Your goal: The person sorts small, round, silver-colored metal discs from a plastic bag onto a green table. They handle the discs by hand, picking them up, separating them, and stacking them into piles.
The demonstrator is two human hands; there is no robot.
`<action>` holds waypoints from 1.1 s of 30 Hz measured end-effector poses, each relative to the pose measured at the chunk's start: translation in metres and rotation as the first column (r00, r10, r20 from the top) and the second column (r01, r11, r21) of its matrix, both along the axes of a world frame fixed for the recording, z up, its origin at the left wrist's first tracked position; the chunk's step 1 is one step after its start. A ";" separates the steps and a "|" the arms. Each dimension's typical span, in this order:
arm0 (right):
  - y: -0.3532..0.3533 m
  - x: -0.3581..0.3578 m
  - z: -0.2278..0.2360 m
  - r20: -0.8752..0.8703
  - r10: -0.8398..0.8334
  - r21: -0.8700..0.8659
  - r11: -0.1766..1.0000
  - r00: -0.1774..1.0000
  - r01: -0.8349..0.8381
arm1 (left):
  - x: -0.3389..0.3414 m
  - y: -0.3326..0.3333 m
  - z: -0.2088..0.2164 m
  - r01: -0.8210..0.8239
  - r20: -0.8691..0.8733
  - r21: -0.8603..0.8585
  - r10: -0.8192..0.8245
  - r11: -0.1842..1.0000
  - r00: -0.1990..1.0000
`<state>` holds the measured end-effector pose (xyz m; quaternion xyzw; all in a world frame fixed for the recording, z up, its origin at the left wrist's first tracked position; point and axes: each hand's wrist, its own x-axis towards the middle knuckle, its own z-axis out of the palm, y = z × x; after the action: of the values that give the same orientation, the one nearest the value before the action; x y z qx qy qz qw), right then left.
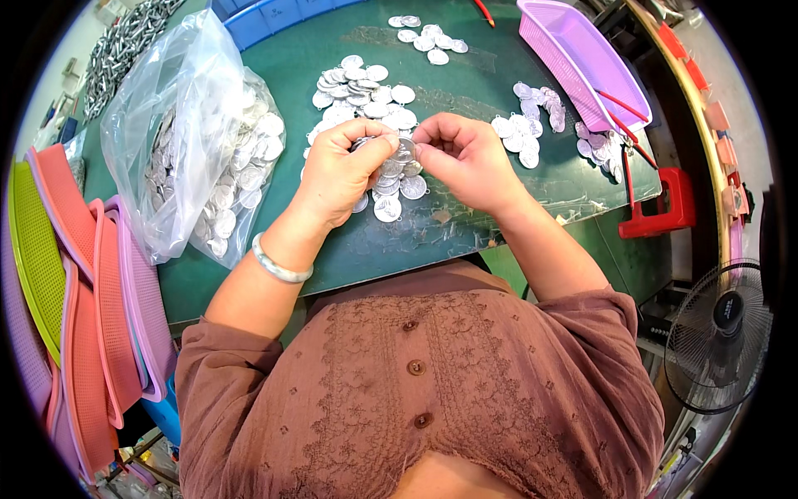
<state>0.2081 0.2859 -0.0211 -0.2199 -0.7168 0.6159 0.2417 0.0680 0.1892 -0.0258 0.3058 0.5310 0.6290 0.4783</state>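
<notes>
Silver round medals with small loops lie in a pile (pixel 353 83) on the green table (pixel 465 218). My left hand (pixel 342 166), with a pale bangle (pixel 280 263) on its wrist, is closed around a few of these medals just above the pile's near edge. Thumb and forefinger of my right hand (pixel 470 160) pinch the rim of a medal (pixel 405 151) beside the left thumb. More medals (pixel 387 208) lie below the hands. Left of the pile, a clear plastic bag (pixel 187 108) holds many medals.
Small groups of medals lie at the far middle (pixel 432 38) and right (pixel 521 137). A purple basket (pixel 573 58) and red-handled pliers (pixel 625 116) are at the right edge, near a red clamp (pixel 665 208). Stacked baskets (pixel 104 308) stand left; a fan (pixel 719 341) stands right.
</notes>
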 end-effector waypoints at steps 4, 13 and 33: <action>-0.001 0.001 0.005 0.019 0.042 -0.275 0.961 0.999 -0.035 | -0.001 0.000 0.000 0.030 0.100 -0.060 -0.024 0.998 0.995; 0.000 0.003 0.000 -0.035 0.058 -0.459 0.886 0.998 -0.068 | -0.001 -0.001 0.002 0.071 0.180 -0.062 -0.059 0.996 0.982; -0.002 0.006 -0.011 -0.211 -0.050 0.319 0.941 0.976 0.117 | 0.000 -0.002 0.003 0.076 -0.010 0.079 -0.075 0.994 0.997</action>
<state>0.2139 0.2840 -0.0324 -0.1437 -0.7716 0.4956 0.3719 0.0679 0.1876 -0.0230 0.3468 0.4954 0.6300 0.4872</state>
